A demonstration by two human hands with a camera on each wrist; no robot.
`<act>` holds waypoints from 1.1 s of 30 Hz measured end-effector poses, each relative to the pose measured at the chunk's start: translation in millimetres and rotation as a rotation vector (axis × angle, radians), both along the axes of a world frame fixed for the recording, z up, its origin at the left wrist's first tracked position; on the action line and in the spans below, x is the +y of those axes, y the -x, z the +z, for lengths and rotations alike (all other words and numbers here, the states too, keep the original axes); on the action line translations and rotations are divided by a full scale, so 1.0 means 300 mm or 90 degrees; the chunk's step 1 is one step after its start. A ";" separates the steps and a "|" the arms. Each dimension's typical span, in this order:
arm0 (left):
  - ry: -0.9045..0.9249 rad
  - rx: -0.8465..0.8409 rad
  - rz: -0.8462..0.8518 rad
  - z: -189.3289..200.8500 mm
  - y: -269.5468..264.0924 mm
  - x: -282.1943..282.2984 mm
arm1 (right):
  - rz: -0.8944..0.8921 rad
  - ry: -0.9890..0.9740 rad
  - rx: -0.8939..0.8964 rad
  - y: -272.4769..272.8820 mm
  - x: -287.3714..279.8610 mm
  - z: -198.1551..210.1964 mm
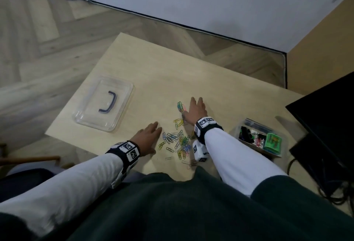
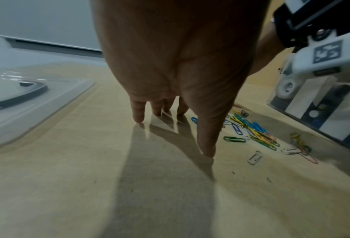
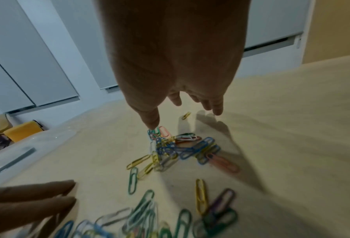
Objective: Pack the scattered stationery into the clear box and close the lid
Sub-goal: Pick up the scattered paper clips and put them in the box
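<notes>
A: Okay, quick one. Where's the stuff?

B: Coloured paper clips (image 1: 177,139) loose on the table (image 1: 145,62), most in a heap between the two hands, a smaller bunch further out by the right thumb. Clear box (image 1: 258,137) sits to the right near the table's front edge, already part-filled with binder clips and a green item. Lid (image 1: 104,104) lies apart on the left, with its dark handle.

A: Hands?

B: Left hand (image 1: 148,138) flat, fingers straight, tips on the wood just left of the heap, grasping nothing. Right hand (image 1: 195,111) spread, fingers extended over the far bunch, thumb tip touching a clip; nothing held either.

A: Handling?

B: Judging by looks: light, thin wire, slick on the smooth top, and they snag on each other. Single pinches would be slow; raking them into one pile with the flat hands and scooping, or sliding them toward the edge, seems better.

A: Room?

B: Plenty of bare wood beyond and left of the heap. Tight spots: front edge is close to the nearest stray clips, so a careless sweep could drop them. The right forearm lies between heap and box.
</notes>
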State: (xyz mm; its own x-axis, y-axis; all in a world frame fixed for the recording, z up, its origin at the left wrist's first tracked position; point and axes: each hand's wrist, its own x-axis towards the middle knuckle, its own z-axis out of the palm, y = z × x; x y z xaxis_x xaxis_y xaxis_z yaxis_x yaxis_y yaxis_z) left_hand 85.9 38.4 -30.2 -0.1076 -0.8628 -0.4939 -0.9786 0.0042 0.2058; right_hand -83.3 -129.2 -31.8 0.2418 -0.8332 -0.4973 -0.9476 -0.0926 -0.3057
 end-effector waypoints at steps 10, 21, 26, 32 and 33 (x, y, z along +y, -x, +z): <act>-0.024 -0.004 -0.022 -0.001 -0.033 -0.076 | 0.237 0.057 -0.003 -0.070 0.083 -0.039; 0.015 -0.103 -0.058 -0.003 0.056 -0.134 | 0.089 0.092 -0.015 0.127 0.181 -0.052; 0.027 -0.057 -0.048 -0.002 0.105 -0.170 | 0.174 0.040 0.033 0.152 0.209 -0.029; 0.004 0.021 -0.037 -0.009 0.139 -0.189 | 0.258 0.061 0.036 0.119 0.313 -0.017; 0.001 0.030 -0.048 -0.010 0.141 -0.192 | 0.243 0.072 0.035 0.111 0.322 -0.014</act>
State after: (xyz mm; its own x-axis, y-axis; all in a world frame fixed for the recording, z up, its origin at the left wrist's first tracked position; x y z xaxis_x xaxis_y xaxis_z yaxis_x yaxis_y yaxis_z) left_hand 43.6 -19.2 -33.1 -0.1947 -0.8521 -0.4858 -0.9648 0.0771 0.2515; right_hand -116.6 -32.6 -36.0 0.5208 -0.7384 -0.4284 -0.8529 -0.4720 -0.2233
